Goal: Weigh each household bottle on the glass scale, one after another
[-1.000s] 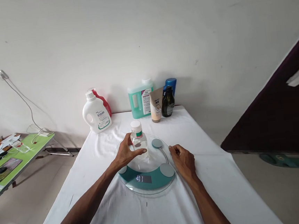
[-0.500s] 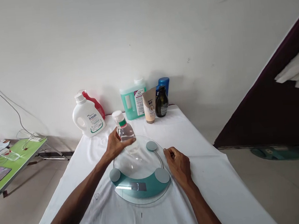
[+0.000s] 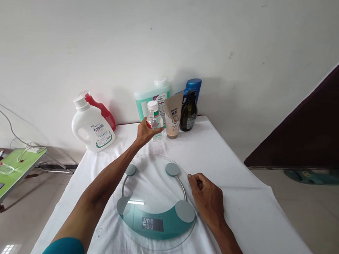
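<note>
My left hand (image 3: 145,132) is stretched to the back of the table and grips a small clear bottle (image 3: 154,120) with a white cap, held upright just in front of the row of containers. A round glass scale (image 3: 155,201) with a teal band and a lit display lies on the white cloth near me, with nothing on it. My right hand (image 3: 208,198) rests on the cloth at the scale's right rim, fingers curled, holding nothing.
Along the wall stand a white jug (image 3: 91,126), a red bottle (image 3: 103,113), a green jug (image 3: 152,99), a beige tube (image 3: 173,116), a dark bottle (image 3: 188,112) and a blue bottle (image 3: 194,87). A green side table (image 3: 10,172) stands at the left.
My left hand lifted the clear bottle off the scale and carried it to the back row of containers. The scale's display now reads zero. My right hand stayed at the rim.
</note>
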The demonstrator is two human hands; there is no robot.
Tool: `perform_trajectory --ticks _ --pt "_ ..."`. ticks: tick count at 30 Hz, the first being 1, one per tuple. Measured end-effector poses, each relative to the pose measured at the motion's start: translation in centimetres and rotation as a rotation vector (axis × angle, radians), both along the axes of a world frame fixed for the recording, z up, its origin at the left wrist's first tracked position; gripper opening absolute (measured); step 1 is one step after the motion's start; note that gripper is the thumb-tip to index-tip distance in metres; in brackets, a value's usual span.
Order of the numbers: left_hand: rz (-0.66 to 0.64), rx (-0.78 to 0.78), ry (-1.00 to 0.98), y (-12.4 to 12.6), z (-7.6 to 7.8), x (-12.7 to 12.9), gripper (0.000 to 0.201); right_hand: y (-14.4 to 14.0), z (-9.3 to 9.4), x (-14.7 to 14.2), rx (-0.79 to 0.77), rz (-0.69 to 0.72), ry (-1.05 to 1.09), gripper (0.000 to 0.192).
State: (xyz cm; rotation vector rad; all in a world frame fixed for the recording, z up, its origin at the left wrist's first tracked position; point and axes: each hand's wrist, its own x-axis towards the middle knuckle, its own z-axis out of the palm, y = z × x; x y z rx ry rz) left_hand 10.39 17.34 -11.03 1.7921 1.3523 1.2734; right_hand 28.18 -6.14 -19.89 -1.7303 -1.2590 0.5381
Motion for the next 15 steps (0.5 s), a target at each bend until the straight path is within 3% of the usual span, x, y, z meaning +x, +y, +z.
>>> perform_trajectory --ticks 5,15 --pt "0.038 -0.042 0.074 0.7 -1.6 0.8 0.064 -0.1 0.2 0.1 -0.023 0.008 -0.002 0.043" --pt "0.003 -0.084 0.047 1.1 -2.9 0.7 0.066 -0.1 0.4 0.3 -0.074 -0.002 -0.028 0.045"
